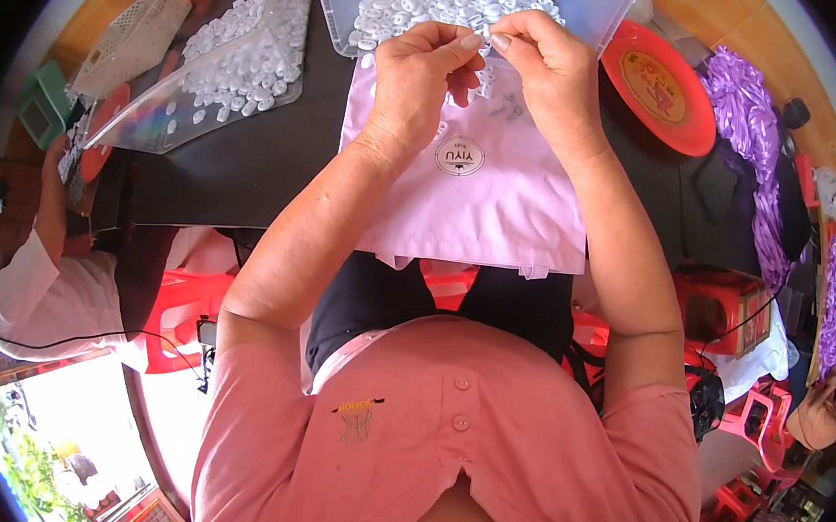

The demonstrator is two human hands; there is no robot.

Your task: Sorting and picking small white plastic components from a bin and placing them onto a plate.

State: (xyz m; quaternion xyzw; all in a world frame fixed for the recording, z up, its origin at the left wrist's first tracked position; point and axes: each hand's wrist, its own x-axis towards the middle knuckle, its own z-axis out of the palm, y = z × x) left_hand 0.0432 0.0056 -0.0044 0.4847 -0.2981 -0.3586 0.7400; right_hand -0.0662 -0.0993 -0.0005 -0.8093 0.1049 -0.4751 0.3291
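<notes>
A: What do the person's two hands do?

B: The left hand (418, 70) and the right hand (543, 65) meet at the top edge of a flat pink bag (472, 201); the fingertips of both are pinched tight, close together, on a tiny white piece (485, 41) between them; it is too small to tell its shape

A: What is the bag like?

B: Smooth, thin and shiny, like plastic; a square shape with a round white sticker (460, 156) in the middle; its bottom edge hangs a little past the edge of the dark table (239, 164), toward the person's lap

A: And the white bits?

B: Lots of small, bumpy white pieces, too many to count; one pile sits in a clear box (595, 10) just past the hands, touching the bag's top; another pile lies in a second clear tray (154, 118) to the left, well apart

A: Is there room to move?

B: Bare table shows between the bag and the left tray; on the right lies one round red plate (659, 89), near the right hand; shiny purple ribbons (744, 110) bunch up beyond it; another person's arm (49, 203) is at the far left edge
</notes>
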